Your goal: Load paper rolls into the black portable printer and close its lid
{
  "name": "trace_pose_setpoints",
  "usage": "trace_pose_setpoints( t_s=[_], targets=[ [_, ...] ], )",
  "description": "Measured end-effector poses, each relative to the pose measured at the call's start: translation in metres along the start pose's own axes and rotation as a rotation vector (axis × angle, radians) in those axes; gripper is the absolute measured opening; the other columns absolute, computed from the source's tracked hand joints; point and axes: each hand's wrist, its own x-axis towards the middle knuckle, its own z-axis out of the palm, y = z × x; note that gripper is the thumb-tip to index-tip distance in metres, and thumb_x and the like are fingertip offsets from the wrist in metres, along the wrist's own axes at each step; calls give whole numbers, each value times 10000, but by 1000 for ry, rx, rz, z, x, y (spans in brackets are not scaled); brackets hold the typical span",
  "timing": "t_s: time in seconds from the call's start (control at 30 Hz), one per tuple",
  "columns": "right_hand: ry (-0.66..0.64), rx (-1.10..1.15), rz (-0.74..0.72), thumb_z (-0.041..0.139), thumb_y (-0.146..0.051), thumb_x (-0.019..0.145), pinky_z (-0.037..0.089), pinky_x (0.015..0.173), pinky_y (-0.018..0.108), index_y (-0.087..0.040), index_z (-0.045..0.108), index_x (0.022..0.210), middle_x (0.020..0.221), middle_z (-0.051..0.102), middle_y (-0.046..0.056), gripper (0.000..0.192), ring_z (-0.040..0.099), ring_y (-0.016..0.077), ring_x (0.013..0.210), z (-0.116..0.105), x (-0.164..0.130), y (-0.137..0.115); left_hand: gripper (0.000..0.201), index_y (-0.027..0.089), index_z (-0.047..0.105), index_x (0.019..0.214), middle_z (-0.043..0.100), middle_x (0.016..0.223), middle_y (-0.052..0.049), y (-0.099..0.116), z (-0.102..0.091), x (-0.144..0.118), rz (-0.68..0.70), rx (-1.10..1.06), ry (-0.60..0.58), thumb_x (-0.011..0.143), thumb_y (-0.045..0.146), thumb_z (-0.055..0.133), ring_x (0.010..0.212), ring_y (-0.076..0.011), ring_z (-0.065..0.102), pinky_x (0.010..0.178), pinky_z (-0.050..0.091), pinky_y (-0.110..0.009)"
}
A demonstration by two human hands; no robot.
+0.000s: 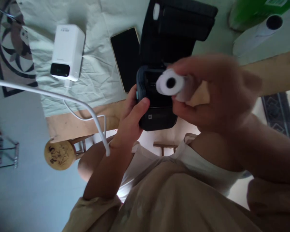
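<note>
My left hand (130,120) grips the left side of a black portable printer (159,120), its thumb on the near edge. The printer's lid (177,48) stands flipped back, away from me, so the dark inner compartment shows. Between the thumb and fingers of my right hand (215,88) is a small white paper roll (180,84) with a dark core hole. The roll is held over the compartment and hides part of it; I cannot tell whether the two touch. A black-screened phone (125,58) lies just left of the printer.
A white power bank (67,48) with a small dark display stands on the pale green cloth (96,74). A white cable (70,100) crosses above my left forearm. At the right back are another white roll (253,38) and a green package (251,13). A round stool (59,154) stands below left.
</note>
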Motion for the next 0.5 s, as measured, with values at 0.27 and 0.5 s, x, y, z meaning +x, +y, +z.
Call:
trace_pose_setpoints(
  t_s=[0.27,0.5],
  targets=[
    [127,-297,-111,566,-156,998,559,768,290,-210,626,1155,994,724,-1,177,701,130,864,18,12,-4,386,272,752,1178,740,1003,-7,-2,-2,-1,22,37,33,870,502,792,1137,-227,731,959,612,-321],
    [73,-139,-229,629,-201,938,549,773,351,-239,595,865,966,749,-27,89,731,175,889,10,3,6,319,255,760,1157,757,1033,-10,1,0,-2,44,-81,-46,928,475,741,992,-178,712,960,597,-316]
  ],
)
